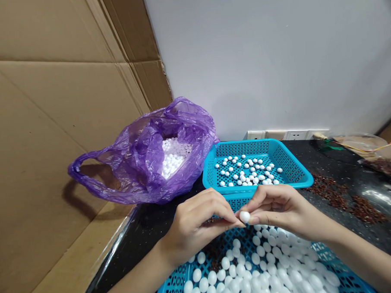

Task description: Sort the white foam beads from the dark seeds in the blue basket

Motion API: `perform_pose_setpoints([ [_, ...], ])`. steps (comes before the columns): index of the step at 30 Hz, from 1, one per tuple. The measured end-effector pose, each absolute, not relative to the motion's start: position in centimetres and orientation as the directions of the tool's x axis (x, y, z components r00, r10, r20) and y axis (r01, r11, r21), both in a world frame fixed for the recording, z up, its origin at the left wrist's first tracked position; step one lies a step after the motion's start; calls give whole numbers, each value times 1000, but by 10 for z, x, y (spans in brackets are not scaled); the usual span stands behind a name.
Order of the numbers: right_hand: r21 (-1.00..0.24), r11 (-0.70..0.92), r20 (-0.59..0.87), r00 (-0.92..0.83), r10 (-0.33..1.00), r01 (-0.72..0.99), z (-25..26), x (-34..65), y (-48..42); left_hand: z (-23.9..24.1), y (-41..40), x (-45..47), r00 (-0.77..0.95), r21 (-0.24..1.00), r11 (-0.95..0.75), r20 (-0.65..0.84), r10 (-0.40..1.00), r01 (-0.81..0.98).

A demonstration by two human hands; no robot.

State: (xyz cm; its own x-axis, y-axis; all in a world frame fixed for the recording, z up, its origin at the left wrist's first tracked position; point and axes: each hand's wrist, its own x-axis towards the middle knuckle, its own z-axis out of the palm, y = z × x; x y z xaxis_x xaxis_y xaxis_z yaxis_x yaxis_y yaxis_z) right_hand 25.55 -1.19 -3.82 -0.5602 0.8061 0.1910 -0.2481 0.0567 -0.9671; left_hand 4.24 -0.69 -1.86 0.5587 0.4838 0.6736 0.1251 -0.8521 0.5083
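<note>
Head view: right hand [280, 208] pinches white ball [244, 217], left hand [198, 217] pinched together beside it; slack grip could drop it into basket [172, 286] below both.

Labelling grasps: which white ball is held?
The one ball raised where left hand and right hand meet; other balls lie in the blue baskets or purple bag.
</note>
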Motion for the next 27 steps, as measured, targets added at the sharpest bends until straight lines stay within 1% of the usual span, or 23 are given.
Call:
perform_pose_setpoints([
  [5, -973, 35, 164, -568, 807, -230, -39, 256, -12, -19, -7, 42, 571, 501, -858, 674, 470, 114],
  [15, -971, 46, 170, -549, 818, -233, -38, 255, -12, -20, -6, 44, 547, 476, -865, 687, 478, 157],
  [22, -959, 0, 168, -570, 804, -283, -33, 253, -15, -18, -6, 43, 563, 389, -912, 728, 392, 132],
  [27, -961, 38, 197, -578, 792, -275, -34, 254, -16, -17, -6, 43, 559, 364, -919, 735, 383, 151],
])
